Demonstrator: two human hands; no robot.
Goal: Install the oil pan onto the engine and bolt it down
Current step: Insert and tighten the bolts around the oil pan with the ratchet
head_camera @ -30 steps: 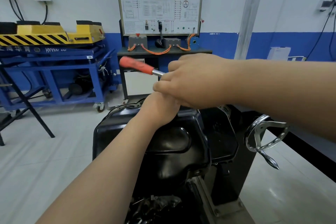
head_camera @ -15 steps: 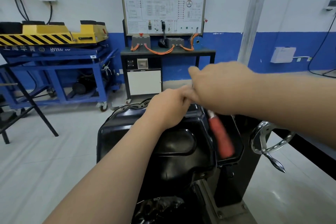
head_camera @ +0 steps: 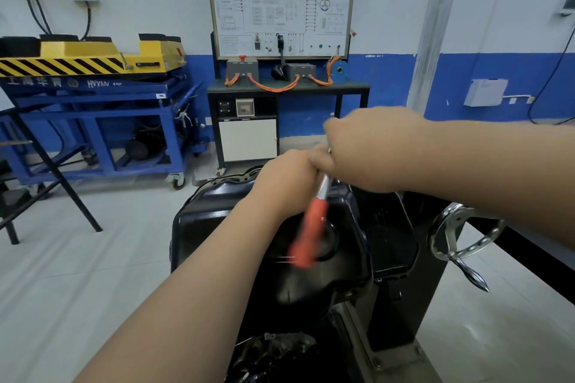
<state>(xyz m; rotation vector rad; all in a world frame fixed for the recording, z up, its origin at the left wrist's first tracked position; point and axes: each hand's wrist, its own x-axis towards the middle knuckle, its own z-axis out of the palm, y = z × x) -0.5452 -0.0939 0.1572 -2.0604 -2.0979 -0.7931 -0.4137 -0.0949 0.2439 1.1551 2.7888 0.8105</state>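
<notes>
The black oil pan [head_camera: 214,221] sits upside down on the engine [head_camera: 273,348], which is mounted in a stand. My left hand [head_camera: 286,177] is curled over the pan's far rim, at the head end of a ratchet wrench [head_camera: 308,236]. What its fingers hold is hidden. My right hand [head_camera: 367,149] touches the left one from the right and grips the wrench's steel shaft. The blurred red handle hangs down over the top of the pan, toward me. No bolt is visible under the hands.
A chrome handwheel [head_camera: 460,233] juts from the stand at the right. A blue cart [head_camera: 93,121] carrying a yellow lift stands back left, and a training board on a black bench [head_camera: 286,90] is behind. A black folding frame [head_camera: 56,171] is at the left.
The wrench handle has swung round: it pointed up-left a second ago, then down-right, and now points down toward me. Both hands stay at the pan's far rim.
</notes>
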